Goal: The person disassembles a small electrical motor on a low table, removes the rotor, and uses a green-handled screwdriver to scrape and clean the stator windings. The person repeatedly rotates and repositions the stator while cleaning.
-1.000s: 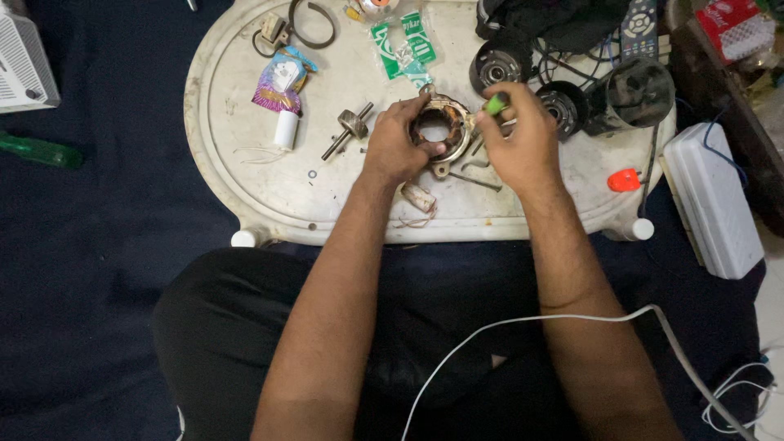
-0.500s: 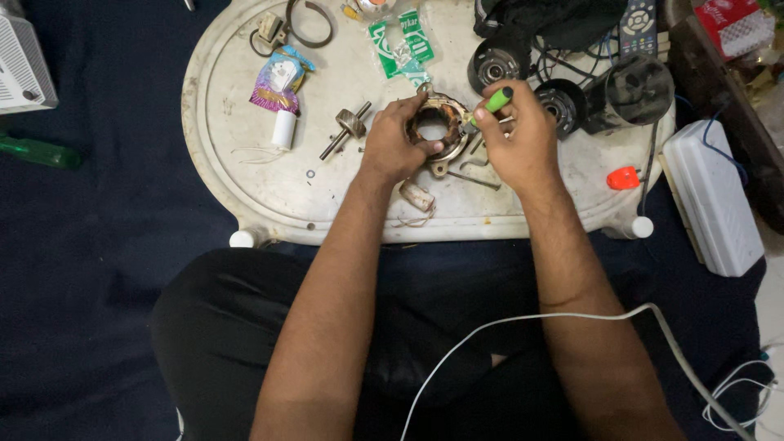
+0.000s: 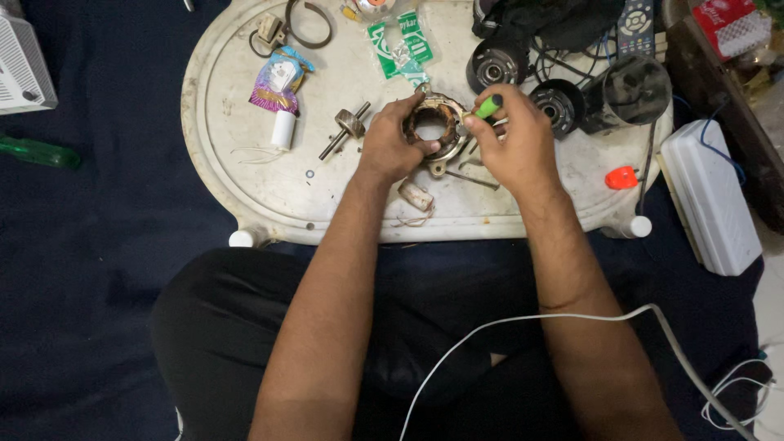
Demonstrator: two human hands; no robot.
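Observation:
A round motor stator (image 3: 433,124) with copper windings lies on a white oval tray (image 3: 237,163). My left hand (image 3: 392,143) grips the stator's left rim, with the thumb on its lower edge. My right hand (image 3: 513,139) holds a green-handled screwdriver (image 3: 488,107) whose tip points at the stator's right side. A metal rotor shaft (image 3: 345,129) lies just left of my left hand. A small white capacitor (image 3: 417,196) with thin wires rests near the tray's front edge, below the stator.
Two black motor end caps (image 3: 495,67) (image 3: 557,104) and a dark housing (image 3: 633,86) sit at the tray's back right. Green packets (image 3: 400,39), a colourful packet (image 3: 276,80), a white cylinder (image 3: 283,129) and an orange cap (image 3: 621,177) lie around. A white box (image 3: 709,192) stands right, a white cable (image 3: 572,318) crosses my lap.
My hands stay on the stator. The right hand shifted slightly and the screwdriver tilted, its green handle now pointing up and right.

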